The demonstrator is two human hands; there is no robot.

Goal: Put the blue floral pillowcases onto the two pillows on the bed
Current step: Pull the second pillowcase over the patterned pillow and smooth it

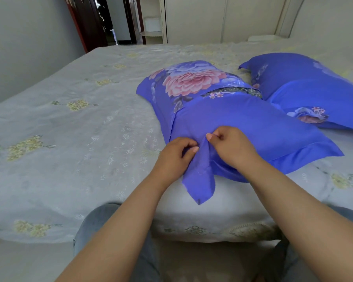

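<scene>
A pillow in a blue floral pillowcase point(243, 119) lies near the front edge of the bed point(69, 119), a large pink flower on its far half. A slit across its middle shows the patterned inner pillow point(232, 91). My left hand point(175, 153) and my right hand point(230, 147) both pinch the near corner of this pillowcase, and a blue flap of it hangs down between them over the bed edge. A second pillow in a blue floral pillowcase point(306, 90) lies behind and to the right, untouched.
The bed's grey sheet with yellow flower prints spreads wide to the left. A pale wardrobe point(202, 19) and an open dark doorway point(102, 21) stand beyond the bed. My knees in grey trousers point(94, 224) press against the bed's front edge.
</scene>
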